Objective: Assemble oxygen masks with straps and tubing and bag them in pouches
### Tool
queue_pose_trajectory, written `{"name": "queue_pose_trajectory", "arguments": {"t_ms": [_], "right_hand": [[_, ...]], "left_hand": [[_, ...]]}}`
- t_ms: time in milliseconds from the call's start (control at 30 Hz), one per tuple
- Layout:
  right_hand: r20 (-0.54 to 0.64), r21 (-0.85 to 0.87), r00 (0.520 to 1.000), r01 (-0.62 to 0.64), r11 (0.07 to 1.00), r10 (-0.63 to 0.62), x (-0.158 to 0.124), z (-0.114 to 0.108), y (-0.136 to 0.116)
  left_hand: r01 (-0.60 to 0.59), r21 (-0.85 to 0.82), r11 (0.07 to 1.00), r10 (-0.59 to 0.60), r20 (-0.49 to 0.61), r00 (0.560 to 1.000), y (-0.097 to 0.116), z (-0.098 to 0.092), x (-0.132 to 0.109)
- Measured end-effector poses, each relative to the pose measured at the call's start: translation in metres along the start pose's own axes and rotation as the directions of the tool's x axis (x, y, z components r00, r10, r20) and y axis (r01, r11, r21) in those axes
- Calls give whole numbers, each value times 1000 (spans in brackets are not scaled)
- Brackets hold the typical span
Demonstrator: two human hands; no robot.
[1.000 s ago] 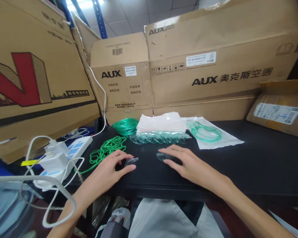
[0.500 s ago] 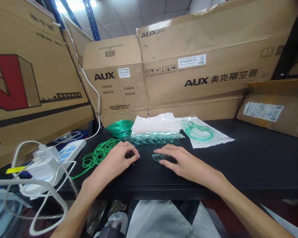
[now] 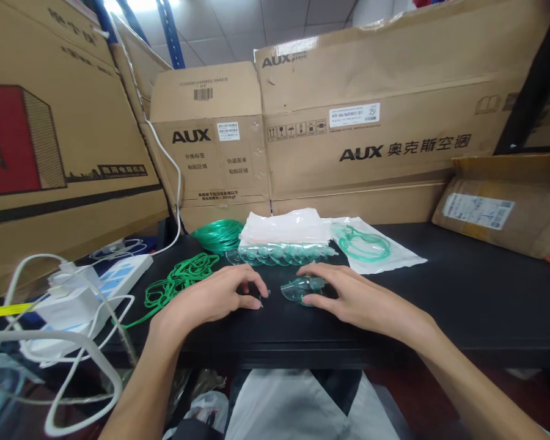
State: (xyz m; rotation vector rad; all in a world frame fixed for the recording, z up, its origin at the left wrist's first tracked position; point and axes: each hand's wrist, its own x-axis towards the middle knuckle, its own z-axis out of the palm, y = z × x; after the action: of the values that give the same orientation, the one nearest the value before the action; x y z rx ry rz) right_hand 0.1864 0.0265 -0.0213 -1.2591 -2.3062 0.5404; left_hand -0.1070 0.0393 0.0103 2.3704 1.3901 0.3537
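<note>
Over the front of the black table, my right hand [image 3: 348,292] grips a clear green oxygen mask [image 3: 295,289] between thumb and fingers. The narrow end of the mask points left. My left hand [image 3: 231,288] faces it from the left, a short gap away. Its thumb and fingertips pinch a small, thin, greyish piece [image 3: 264,297], too small to name for certain. Behind the hands lies a row of nested clear green masks [image 3: 284,253]. A tangle of green elastic cord [image 3: 181,278] rests left of my left hand.
A coil of green tubing [image 3: 217,236] and a stack of white bags [image 3: 284,227] stand at the back. To their right lies a bagged mask with tubing [image 3: 364,244]. A power strip [image 3: 126,281] with white cables occupies the left. Cardboard boxes [image 3: 366,122] wall the rear.
My left hand has moved slightly right, and the small piece in its fingertips shows more clearly. The mask in my right hand has tilted up, showing more of its body.
</note>
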Motion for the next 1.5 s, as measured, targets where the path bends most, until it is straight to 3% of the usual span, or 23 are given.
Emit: {"name": "queue_pose_trajectory", "arguments": {"t_ms": [167,433,1067,1233,1367,1500], "right_hand": [[21,11,999,28,1000,-28,4,6,-1],[-14,-39,1000,17,999,-18,5,4,-3],[-7,24,994,106,994,-106,3,0,-15],[-131,112,979,170,979,-155,4,-4,-23],[-297,166,941,218,962,-162,5,-5,-27],[-405,221,905,233,947,-128,4,-4,-31]], "left_hand": [[-49,-3,999,49,-40,998,0,4,7],[-223,-5,975,221,-118,968,33,7,6],[-203,39,978,207,-179,962,37,14,11],[-135,-143,980,93,-264,960,36,12,13],[-50,-239,970,-43,-370,928,39,11,14],[-91,-255,963,-18,-396,918,51,12,13]]}}
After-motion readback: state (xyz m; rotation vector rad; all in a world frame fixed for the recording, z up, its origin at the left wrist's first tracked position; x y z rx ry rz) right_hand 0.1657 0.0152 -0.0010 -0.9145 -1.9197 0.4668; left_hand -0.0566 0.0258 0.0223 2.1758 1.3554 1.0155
